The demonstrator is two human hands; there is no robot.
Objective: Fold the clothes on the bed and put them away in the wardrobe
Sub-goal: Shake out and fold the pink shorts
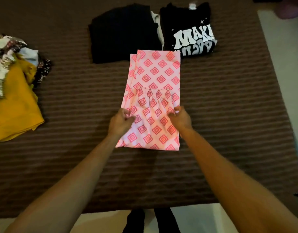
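A pink garment with a red diamond print (155,78) lies folded into a long strip in the middle of the brown striped bed (229,115). My left hand (121,121) pinches its left edge near the lower half. My right hand (180,116) pinches its right edge at the same height. Behind it lie a folded black garment (123,31) and a folded black T-shirt with white lettering (188,29). At the left edge of the bed sits a loose pile with a yellow garment (15,105) and patterned clothes (5,61).
The bed's near edge (111,211) runs across the bottom, with pale floor (203,219) and my dark-clothed legs (151,221) below it. A pale strip of floor (283,64) borders the bed on the right. A white item (157,22) peeks out between the two black folded pieces.
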